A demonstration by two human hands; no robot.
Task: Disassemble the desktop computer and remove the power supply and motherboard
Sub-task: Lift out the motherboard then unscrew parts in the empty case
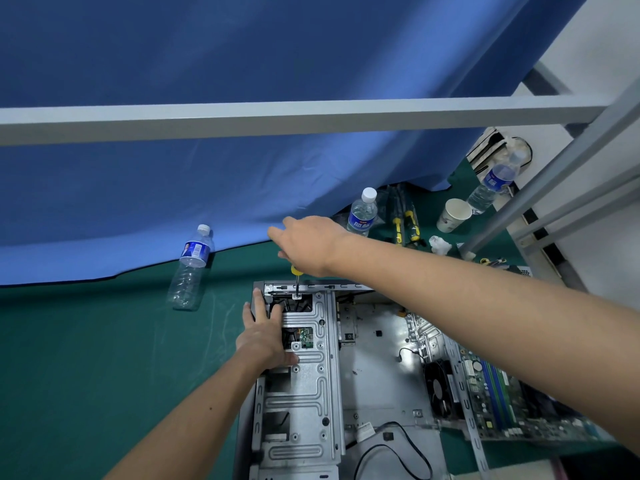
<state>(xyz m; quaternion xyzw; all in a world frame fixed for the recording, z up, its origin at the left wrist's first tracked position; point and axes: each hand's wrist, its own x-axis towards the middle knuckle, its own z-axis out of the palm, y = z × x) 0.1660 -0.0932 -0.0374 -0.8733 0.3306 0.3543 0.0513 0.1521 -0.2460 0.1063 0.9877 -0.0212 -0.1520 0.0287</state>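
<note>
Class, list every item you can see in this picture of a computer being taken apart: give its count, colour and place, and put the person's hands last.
Computer case: one, silver metal, open, lower middle of the green mat.
Motherboard: one, green with a black fan, beside the case at lower right.
Screwdriver: one, yellow handle and dark shaft, upright with its tip at the case's far edge.
Water bottles: three, clear with blue labels; one left on its side, one middle, one far right.
Paper cup: one, white, right rear.
Pliers: yellow and black handles, behind the case; count unclear.
Curtain: one, blue, at the back.
Left hand: rests on the case frame.
Right hand: grips the screwdriver handle.
</note>
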